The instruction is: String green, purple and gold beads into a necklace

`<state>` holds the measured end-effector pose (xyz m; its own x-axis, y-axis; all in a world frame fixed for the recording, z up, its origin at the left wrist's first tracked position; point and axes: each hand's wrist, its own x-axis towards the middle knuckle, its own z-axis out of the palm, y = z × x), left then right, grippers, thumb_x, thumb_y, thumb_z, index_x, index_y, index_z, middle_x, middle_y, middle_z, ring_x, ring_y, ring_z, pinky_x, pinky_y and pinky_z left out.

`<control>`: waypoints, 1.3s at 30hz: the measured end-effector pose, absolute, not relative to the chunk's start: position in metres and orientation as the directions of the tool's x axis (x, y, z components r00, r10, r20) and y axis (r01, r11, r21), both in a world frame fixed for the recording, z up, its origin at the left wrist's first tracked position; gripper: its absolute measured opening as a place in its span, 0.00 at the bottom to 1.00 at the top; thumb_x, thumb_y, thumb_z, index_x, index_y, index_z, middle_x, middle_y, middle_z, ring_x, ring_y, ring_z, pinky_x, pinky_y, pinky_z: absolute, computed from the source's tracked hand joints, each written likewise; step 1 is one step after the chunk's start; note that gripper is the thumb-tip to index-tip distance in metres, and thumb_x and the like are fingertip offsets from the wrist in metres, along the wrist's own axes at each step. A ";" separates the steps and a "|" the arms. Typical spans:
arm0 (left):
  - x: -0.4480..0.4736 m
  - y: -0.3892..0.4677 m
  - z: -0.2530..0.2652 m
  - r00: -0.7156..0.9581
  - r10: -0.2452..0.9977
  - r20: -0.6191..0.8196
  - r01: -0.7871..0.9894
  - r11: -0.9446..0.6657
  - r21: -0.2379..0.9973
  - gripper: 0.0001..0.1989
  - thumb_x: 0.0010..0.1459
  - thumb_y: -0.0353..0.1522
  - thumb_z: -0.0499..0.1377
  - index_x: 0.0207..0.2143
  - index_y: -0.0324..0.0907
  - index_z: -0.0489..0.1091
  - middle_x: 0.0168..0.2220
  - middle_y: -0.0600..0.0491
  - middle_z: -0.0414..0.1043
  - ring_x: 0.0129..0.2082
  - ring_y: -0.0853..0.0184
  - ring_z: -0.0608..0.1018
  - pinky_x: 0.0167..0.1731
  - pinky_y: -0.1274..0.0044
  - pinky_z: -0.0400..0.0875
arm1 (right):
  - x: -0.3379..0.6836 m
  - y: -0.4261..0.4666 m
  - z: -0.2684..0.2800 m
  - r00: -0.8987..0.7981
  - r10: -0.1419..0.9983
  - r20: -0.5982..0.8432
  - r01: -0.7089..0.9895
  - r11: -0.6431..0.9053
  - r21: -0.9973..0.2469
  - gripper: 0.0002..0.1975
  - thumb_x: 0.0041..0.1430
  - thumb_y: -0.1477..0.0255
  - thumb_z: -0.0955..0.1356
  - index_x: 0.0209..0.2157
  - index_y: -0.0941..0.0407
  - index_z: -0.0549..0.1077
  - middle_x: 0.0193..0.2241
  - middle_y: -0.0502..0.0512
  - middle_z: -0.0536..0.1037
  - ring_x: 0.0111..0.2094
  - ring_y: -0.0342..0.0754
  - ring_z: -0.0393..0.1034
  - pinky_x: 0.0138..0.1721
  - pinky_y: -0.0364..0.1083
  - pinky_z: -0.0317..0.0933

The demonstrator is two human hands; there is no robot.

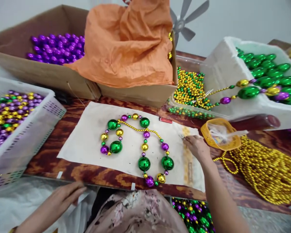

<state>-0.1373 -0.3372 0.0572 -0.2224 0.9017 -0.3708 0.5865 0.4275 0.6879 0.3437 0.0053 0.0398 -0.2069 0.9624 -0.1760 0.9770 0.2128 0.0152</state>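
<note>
A bead necklace (144,163) of green, purple and gold balls lies looped on a white cloth (82,139), with a thin gold bead strand across its middle. My right hand (196,146) rests at the cloth's right side, fingers closed around something small; a thin metallic tip shows at the fingertips, too small to name. Low on the left, my left hand (69,194) is at the table's front edge, fingers pressed together; whitish material lies beside the fingertips, and whether they grip it is hidden. A small red tube-like object (165,120) lies at the cloth's back edge.
Behind the cloth stand cardboard boxes (135,92) with purple balls and an orange cloth (131,48). A white basket (38,119) of beads is left. Right are a foam box (218,71), a yellow basket (208,136) and gold bead strands (269,168).
</note>
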 end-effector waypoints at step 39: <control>-0.063 -0.134 0.065 -0.542 0.837 -0.074 0.446 0.362 0.819 0.23 0.56 0.44 0.61 0.50 0.42 0.70 0.43 0.47 0.79 0.43 0.58 0.80 0.47 0.68 0.72 | 0.218 0.083 0.022 -0.495 0.865 -0.084 0.869 0.492 -0.053 0.18 0.64 0.78 0.62 0.53 0.59 0.75 0.50 0.67 0.76 0.51 0.61 0.66 0.46 0.52 0.60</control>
